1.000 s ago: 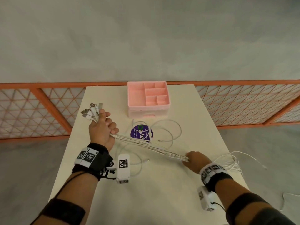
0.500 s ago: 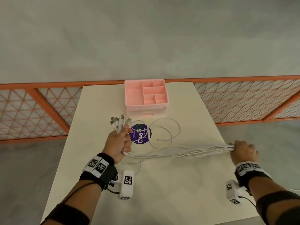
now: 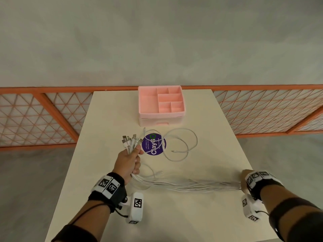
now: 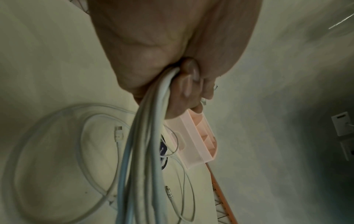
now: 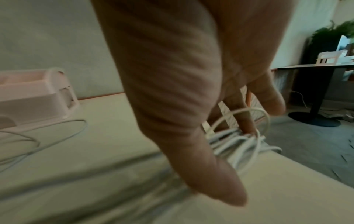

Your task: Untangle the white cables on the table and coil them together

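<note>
Left hand (image 3: pixel 128 162) is fisting a bundle of white cables (image 3: pixel 188 185) near the table's (image 3: pixel 174 215) left-centre, fingers (image 4: pixel 188 86) curling tight round the strands, plug ends (image 3: pixel 130 141) sticking up out of the top of the fist. Bundle is running low across the table to the right hand (image 3: pixel 244 180) at the right edge. Right wrist view is blurry: fingers (image 5: pixel 247 121) seem to be hooking down into the strands (image 5: pixel 235 142) with the thumb (image 5: pixel 216 174) spread apart, probably gripping, can't tell for sure. One loose white cable (image 3: pixel 181 147) is lying looped on the table, crossing a purple round sticker (image 3: pixel 153 145), just in front of a pink compartment organizer (image 3: pixel 161 104) sitting at the far edge. Orange lattice fence (image 3: pixel 43 119) is standing behind the table
</note>
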Action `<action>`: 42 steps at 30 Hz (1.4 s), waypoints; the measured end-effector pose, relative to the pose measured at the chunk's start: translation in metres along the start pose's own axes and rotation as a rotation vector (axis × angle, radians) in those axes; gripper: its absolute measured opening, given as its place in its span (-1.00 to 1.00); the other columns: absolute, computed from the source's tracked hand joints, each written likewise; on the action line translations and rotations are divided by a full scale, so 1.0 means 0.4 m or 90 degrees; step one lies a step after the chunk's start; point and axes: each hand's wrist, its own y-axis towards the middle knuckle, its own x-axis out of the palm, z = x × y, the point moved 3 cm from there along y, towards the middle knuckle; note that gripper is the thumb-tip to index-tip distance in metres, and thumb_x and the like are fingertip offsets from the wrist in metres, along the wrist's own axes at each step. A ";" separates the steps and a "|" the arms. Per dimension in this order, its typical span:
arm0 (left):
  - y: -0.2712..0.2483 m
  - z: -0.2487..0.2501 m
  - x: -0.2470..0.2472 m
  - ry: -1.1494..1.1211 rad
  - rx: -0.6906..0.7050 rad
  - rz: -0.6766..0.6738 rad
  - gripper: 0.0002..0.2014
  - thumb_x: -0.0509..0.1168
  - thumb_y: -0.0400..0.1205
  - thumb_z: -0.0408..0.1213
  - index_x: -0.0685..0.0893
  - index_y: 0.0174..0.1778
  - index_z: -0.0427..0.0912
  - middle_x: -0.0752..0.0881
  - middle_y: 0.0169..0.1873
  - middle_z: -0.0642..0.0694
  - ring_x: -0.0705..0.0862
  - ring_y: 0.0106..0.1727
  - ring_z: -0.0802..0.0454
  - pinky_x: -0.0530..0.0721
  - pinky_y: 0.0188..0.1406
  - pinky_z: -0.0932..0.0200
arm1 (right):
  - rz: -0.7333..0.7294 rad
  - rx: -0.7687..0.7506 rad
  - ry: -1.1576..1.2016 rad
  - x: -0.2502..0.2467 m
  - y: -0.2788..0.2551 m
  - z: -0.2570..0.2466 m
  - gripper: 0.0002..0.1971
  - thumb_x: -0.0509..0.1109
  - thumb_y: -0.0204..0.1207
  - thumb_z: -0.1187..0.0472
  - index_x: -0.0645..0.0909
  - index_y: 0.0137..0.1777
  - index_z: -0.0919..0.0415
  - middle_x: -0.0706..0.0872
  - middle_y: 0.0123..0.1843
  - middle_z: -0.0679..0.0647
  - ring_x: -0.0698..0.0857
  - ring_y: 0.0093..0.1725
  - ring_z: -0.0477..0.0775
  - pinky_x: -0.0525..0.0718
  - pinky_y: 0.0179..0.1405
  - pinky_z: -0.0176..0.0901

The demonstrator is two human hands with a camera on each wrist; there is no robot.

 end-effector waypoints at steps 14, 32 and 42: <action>-0.018 -0.070 -0.006 0.052 -0.036 0.032 -0.70 0.28 0.75 -0.10 0.61 -0.15 -0.27 0.33 -0.59 0.02 0.22 -0.65 0.13 0.17 -0.64 0.35 | 0.139 -0.444 0.279 -0.234 -0.118 -0.531 -0.77 0.27 0.59 0.23 0.71 0.14 0.21 0.79 0.14 0.15 0.73 0.15 0.18 0.63 0.15 -0.10; -0.033 -0.050 -0.020 0.005 0.027 0.061 -0.72 0.32 0.73 -0.14 0.63 -0.18 -0.29 0.34 -0.63 0.03 0.28 -0.68 0.12 0.27 -0.67 0.33 | 0.113 -0.508 0.643 -0.259 -0.184 -0.615 -0.85 0.50 0.41 0.30 0.57 -0.23 0.09 0.74 -0.22 0.10 0.64 -0.26 -0.02 0.70 -0.09 0.00; -0.017 -0.021 0.002 -0.026 0.017 0.057 -0.68 0.31 0.71 -0.05 0.57 -0.20 -0.24 0.32 -0.62 0.05 0.25 -0.67 0.14 0.22 -0.64 0.34 | 0.001 -0.596 1.335 -0.547 -0.324 -0.554 -0.91 0.23 0.71 0.31 0.42 -0.05 0.23 0.76 -0.28 0.33 0.75 -0.34 0.29 0.71 -0.26 0.02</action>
